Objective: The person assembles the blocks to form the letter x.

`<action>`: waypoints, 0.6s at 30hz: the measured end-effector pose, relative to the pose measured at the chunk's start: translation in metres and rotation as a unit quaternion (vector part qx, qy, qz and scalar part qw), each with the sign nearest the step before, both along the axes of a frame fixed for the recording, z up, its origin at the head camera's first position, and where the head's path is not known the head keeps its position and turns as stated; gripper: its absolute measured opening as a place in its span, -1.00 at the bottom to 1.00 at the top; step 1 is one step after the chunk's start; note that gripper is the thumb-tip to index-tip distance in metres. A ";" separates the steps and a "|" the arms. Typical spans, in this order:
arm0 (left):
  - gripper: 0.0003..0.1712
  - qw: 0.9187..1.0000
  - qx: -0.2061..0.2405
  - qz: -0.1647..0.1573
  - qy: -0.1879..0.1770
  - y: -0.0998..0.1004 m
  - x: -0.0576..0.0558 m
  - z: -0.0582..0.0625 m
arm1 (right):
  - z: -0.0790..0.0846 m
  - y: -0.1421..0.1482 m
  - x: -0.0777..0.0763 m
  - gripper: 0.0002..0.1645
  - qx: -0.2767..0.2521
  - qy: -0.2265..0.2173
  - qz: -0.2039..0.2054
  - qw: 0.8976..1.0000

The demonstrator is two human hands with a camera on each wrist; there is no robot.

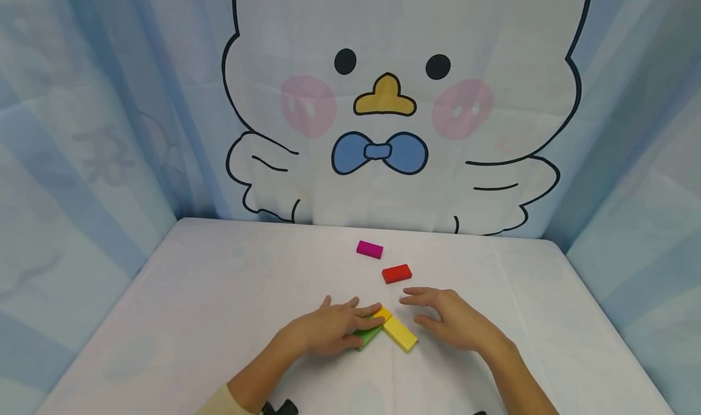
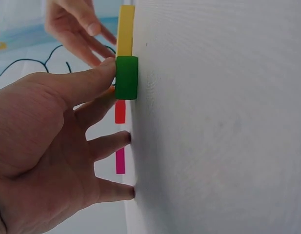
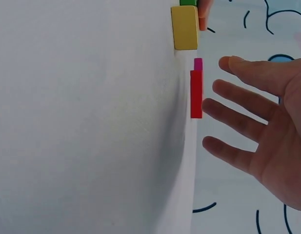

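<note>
My left hand has its thumb and index finger on a green block, pinching it against the white tabletop. In the left wrist view its other fingers are spread, with two tips at the table surface. An orange-yellow block shows partly beneath the left fingertips in the head view. Its neighbour is a yellow block, lying at an angle with one end at the green and orange-yellow blocks. My right hand hovers to the right of the yellow block, fingers apart and holding nothing.
Beyond the hands lie a red block and, farther back, a magenta block. A patterned curtain stands along the table's far edge, with more curtain at both sides. A dark object shows at the bottom edge.
</note>
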State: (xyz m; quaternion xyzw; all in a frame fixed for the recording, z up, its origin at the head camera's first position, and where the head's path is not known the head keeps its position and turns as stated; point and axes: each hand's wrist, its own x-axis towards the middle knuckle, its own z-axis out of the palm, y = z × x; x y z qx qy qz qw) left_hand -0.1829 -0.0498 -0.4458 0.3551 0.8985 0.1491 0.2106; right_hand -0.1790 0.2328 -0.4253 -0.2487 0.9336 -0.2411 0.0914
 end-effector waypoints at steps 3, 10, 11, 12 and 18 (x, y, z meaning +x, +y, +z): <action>-0.32 1.000 0.003 -0.001 0.000 -0.001 0.000 0.001 | 0.001 -0.002 -0.004 -0.54 0.001 0.018 -0.011 1.000; -0.32 1.000 0.001 0.000 -0.003 0.000 0.000 0.001 | -0.001 -0.004 -0.019 -0.58 -0.014 0.040 -0.050 0.998; -0.33 1.000 0.001 -0.001 -0.002 0.000 0.000 0.001 | -0.001 -0.005 -0.021 -0.58 -0.016 0.038 -0.056 0.998; -0.33 1.000 0.001 -0.002 -0.003 -0.001 0.001 0.001 | -0.001 -0.005 -0.024 -0.58 -0.018 0.036 -0.064 0.997; -0.33 1.000 0.003 -0.003 -0.006 -0.002 0.001 0.002 | -0.003 -0.008 -0.039 -0.62 -0.027 0.032 -0.088 0.995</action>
